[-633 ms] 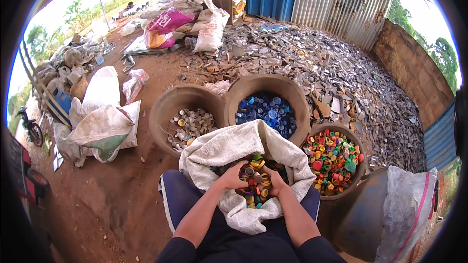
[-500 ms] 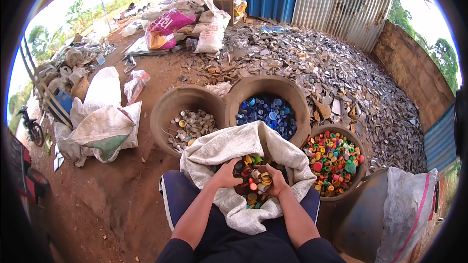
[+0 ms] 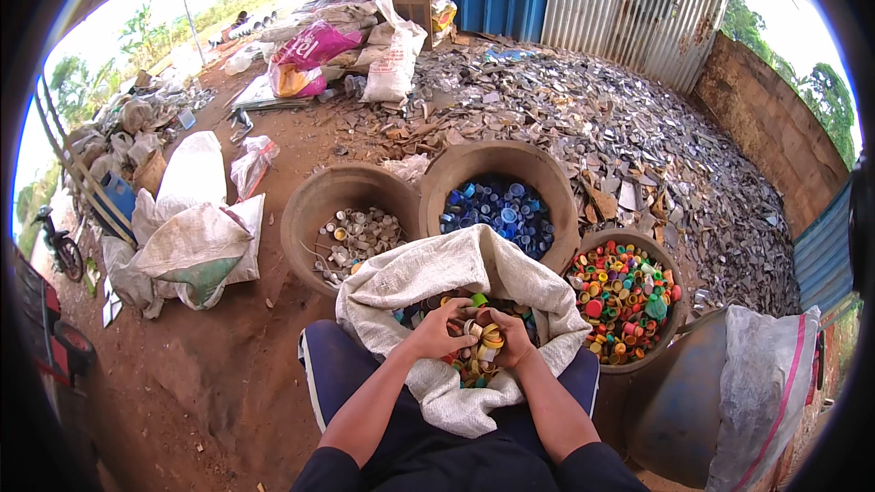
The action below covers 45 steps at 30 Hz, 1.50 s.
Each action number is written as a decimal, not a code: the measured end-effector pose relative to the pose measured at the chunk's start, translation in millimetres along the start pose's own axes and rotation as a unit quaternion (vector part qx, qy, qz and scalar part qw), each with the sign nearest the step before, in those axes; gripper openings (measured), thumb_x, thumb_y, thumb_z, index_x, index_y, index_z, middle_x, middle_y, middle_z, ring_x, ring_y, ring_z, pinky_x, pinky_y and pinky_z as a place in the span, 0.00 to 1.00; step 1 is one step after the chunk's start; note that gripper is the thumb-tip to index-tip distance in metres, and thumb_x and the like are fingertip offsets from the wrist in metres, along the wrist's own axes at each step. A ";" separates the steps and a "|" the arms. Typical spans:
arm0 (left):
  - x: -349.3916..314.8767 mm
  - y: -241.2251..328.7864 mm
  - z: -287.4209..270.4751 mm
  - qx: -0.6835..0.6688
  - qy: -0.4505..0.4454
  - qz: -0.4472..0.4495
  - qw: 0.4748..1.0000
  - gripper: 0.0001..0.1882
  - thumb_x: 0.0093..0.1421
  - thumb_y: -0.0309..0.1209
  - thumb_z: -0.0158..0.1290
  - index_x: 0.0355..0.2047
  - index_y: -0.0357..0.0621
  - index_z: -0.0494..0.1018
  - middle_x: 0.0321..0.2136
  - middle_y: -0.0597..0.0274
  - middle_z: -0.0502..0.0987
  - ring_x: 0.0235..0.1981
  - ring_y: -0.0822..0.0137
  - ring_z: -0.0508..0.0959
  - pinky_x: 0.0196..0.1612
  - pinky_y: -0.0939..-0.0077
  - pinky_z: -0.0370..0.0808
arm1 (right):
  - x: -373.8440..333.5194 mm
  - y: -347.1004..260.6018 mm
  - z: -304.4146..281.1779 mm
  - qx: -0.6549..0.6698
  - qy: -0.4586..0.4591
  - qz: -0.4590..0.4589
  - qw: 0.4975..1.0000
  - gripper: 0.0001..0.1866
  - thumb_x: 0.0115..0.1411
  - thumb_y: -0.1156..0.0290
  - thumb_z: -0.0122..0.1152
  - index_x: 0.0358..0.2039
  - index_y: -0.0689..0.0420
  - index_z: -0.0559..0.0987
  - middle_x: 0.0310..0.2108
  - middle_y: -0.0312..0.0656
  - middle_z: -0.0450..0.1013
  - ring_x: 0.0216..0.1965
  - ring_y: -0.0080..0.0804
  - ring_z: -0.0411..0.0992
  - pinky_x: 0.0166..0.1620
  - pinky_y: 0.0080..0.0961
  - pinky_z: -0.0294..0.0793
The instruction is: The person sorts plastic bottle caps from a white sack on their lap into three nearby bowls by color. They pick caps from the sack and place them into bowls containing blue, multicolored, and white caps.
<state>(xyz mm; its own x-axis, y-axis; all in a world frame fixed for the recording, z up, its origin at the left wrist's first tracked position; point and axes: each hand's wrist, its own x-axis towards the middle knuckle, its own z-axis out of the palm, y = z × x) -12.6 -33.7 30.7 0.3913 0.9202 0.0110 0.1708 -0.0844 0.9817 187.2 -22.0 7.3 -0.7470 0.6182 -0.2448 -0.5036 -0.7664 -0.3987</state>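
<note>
On my lap rests an open white woven sack [image 3: 401, 280], its rim rolled down around a mix of coloured plastic bottle caps [image 3: 476, 374]. Both hands are inside its mouth. My left hand [image 3: 441, 332] curls over caps, thumb and fingers closing on them from the left. Facing it, my right hand [image 3: 510, 339] is cupped round several caps, yellow and whitish ones among them. The hands nearly meet over the handful, and some fingertips are hidden by caps.
Three round tubs stand beyond the sack: one with whitish caps [image 3: 366, 230], one with blue caps [image 3: 507, 210], one with multicoloured caps [image 3: 629, 296]. A barrel [image 3: 673, 401] with a grey sack [image 3: 764, 383] stands at right. Plastic scrap [image 3: 656, 155] covers the ground behind.
My left hand has moved right, closer to my right hand. The caps between them have shifted; red ones that showed there are now mostly out of sight.
</note>
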 end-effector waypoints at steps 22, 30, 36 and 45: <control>9.7 -1.8 3.2 -0.102 0.014 -0.179 0.978 0.13 0.58 0.34 0.53 0.39 0.38 0.74 0.29 0.63 0.75 0.29 0.75 0.74 0.28 0.80 0.73 | 8.0 1.2 -16.2 -0.035 0.100 0.017 0.994 0.19 0.64 0.57 0.45 0.49 0.54 0.70 0.42 0.45 0.73 0.41 0.40 0.73 0.45 0.41 0.74; 6.2 -1.4 -0.6 -0.049 0.048 -0.188 0.980 0.12 0.52 0.36 0.58 0.26 0.39 0.73 0.23 0.64 0.74 0.24 0.73 0.73 0.26 0.76 0.72 | 13.0 -7.8 -4.2 -0.003 0.228 -0.120 0.966 0.20 0.67 0.54 0.35 0.50 0.52 0.68 0.45 0.44 0.69 0.41 0.41 0.71 0.39 0.44 0.72; 1.1 10.7 30.4 0.210 0.101 -0.050 0.971 0.15 0.48 0.37 0.62 0.26 0.37 0.74 0.19 0.57 0.76 0.22 0.66 0.77 0.30 0.72 0.73 | 31.0 12.5 -20.0 0.058 0.263 -0.207 0.940 0.18 0.67 0.58 0.37 0.51 0.54 0.67 0.45 0.44 0.69 0.43 0.41 0.69 0.44 0.41 0.71; 10.9 -7.3 4.8 -0.219 0.075 -0.142 0.962 0.05 0.56 0.27 0.52 0.26 0.39 0.69 0.19 0.62 0.74 0.19 0.72 0.74 0.18 0.80 0.68 | 5.8 -18.0 -7.8 0.128 0.200 -0.156 0.959 0.18 0.65 0.53 0.40 0.48 0.50 0.68 0.41 0.47 0.71 0.38 0.45 0.71 0.32 0.41 0.74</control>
<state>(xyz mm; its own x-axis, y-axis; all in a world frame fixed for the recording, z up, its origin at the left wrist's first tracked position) -5.2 -24.9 22.8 0.2445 0.9301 -0.2741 -0.1594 0.3174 0.9348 195.4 -3.3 6.2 -0.3433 0.8022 -0.4886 -0.8034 -0.5202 -0.2896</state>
